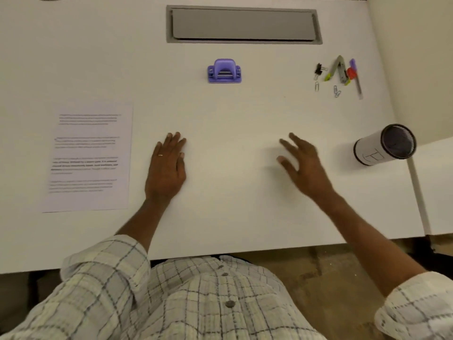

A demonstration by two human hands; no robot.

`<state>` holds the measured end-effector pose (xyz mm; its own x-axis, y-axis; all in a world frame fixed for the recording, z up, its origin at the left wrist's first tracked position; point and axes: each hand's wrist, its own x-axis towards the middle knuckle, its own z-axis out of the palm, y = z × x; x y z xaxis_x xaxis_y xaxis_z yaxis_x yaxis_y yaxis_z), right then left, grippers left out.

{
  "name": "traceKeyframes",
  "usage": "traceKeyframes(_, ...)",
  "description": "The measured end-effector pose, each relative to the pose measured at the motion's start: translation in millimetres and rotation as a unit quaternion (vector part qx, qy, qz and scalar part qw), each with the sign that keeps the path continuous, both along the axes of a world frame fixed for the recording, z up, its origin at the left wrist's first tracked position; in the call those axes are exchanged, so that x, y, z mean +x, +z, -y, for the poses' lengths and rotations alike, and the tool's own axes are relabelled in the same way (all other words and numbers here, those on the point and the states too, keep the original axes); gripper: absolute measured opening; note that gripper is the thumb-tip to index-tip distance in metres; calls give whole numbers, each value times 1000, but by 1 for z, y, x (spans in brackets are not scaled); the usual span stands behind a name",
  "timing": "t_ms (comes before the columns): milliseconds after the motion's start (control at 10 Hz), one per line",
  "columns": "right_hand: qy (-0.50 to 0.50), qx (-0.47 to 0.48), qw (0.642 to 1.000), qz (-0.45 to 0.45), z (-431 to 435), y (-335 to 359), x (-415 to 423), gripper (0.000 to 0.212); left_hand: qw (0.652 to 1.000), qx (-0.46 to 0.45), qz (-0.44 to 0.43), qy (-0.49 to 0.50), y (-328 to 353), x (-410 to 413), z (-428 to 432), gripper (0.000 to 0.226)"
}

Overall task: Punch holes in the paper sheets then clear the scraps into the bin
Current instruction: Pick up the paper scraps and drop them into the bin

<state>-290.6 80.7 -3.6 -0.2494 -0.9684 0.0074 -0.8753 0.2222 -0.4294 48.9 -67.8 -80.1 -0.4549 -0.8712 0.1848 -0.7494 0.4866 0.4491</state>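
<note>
My 2 hands, left hand [166, 165] and right hand [304, 163], were spread and empty. Nothing was punched yet. The paper [88, 158] lay by the table's [232, 217] left edge, the punch [224, 71] toward the far edge, the bin [384, 144] at the right. Next I needed the paper.

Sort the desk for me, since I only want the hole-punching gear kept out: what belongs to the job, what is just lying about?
For the job:
paper
punch
bin

Lying about:
stapler
binder clip
paper clips
pen
</note>
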Motion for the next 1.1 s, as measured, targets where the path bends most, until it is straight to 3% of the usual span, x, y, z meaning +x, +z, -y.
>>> traceKeyframes(100, 72, 98, 991, -52, 11, -24, 42, 58, 1000, 4, 1, 3, 0, 0, 0, 44)
traceKeyframes(200, 91, 133, 983, -88, 20, -42, 60, 67, 1000, -2, 2, 3, 0, 1, 0, 44)
traceKeyframes(400, 48, 90, 992, -72, 24, -50, 55, 65, 1000, 7, 2, 7, 0, 1, 0, 44)
traceKeyframes(600, 80, 86, 989, -89, 33, -54, 60, 62, 1000, 17, 9, 6, 2, 0, 1, 45)
traceKeyframes(800, 15, -16, 1000, -10, 55, -56, 60, 42, 1000, 13, 2, 9, 1, 0, -1, 44)
traceKeyframes(1000, -86, -84, 983, 135, 66, -64, 70, 25, 1000, 19, -4, 10, 2, 0, 0, 44)
traceKeyframes(1100, -103, -114, 978, 144, 68, -64, 75, 17, 1000, 19, -5, 10, 1, 0, 0, 44)
